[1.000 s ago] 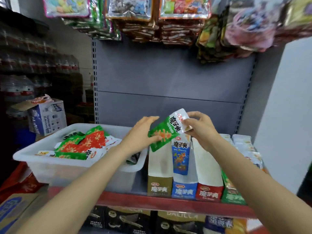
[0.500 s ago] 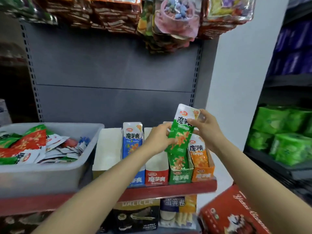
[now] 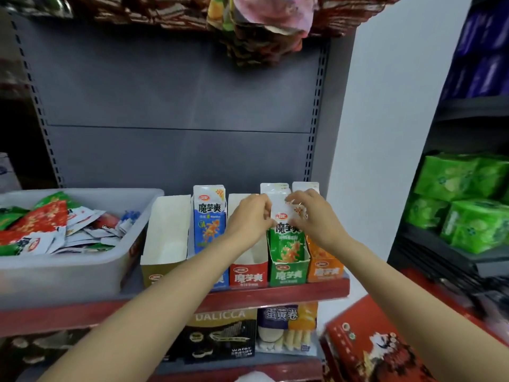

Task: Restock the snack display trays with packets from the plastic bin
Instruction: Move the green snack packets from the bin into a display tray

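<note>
1. Head view shows the green packet [image 3: 286, 238] now standing with its lower half inside the green tray [image 3: 289, 274], where half a second ago it was held in the air above that tray.
2. Both hands are on the packet's white top edge: the left hand [image 3: 252, 216] pinches it from the left side with curled fingers, and the right hand [image 3: 314, 216] pinches it from the right. Exactly how the right fingertips lie is hard to tell, since the foil glare blurs them.
3. For the task, this packet is close to shelved; I judge that what is left is to press it fully down and let go.
4. The green tray sits between the red tray [image 3: 248, 274], which looks to hold nothing, and the orange tray [image 3: 325, 271], which has stock. The blue packet [image 3: 209, 216] stands upright further left, next to a bare gold tray [image 3: 154, 274].
5. The plastic bin [image 3: 82, 266] on the left of the red shelf [image 3: 275, 296] has plenty of mixed packets in it, so restocking looks far from done.
6. Against the frame a second ago, the packet was tilted in front of the blue tray and the bin filled the left of the view; the gaze has since swung right, and the packet has been turned upright and carried over to its matching tray.
</note>
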Demonstrator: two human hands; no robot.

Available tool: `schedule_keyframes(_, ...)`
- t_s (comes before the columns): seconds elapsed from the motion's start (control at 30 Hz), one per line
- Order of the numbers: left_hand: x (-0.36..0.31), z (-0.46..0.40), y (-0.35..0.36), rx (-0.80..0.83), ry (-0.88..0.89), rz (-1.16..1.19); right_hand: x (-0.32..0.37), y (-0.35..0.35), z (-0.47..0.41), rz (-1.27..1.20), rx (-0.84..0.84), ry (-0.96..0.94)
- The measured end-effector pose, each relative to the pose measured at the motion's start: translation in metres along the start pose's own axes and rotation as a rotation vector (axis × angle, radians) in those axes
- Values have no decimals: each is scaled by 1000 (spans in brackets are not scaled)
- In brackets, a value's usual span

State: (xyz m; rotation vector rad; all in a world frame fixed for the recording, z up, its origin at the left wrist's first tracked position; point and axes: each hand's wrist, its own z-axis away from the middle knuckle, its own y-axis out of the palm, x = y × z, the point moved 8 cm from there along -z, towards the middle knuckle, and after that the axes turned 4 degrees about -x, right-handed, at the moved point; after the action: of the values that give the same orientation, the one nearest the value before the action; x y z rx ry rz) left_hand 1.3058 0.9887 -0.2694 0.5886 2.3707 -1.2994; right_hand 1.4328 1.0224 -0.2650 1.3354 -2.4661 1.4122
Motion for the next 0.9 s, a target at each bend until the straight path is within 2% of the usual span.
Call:
schedule_keyframes(0.1,5,4,-16,-64,17,-1,13,2,1,89,4,-49)
schedule_keyframes(0.2,14,15,-47,-158,41,13,42,5,-3,43,-43,-98)
schedule_keyframes(0.3,34,33,-88,-238,17,-5,85,25,-10,-38,2,-173)
schedule_keyframes(0.47,98,67,-171,-348,-95,-37,177,81,-25,-145,122,-305)
schedule_keyframes(0.6,169,88,-243,-435,-225,-117,252,134,-48,-253,206,-338)
schedule_keyframes(0.7,231,92,-279,-375,-365,-208,295,180,-71,-259,312,-329)
schedule_keyframes(0.8,287,88,-302,-284,-457,-373,322,227,-96,-263,438,-242)
schedule_keyframes(0.9,328,82,-304,-85,-509,-508,336,277,-116,-122,576,-163)
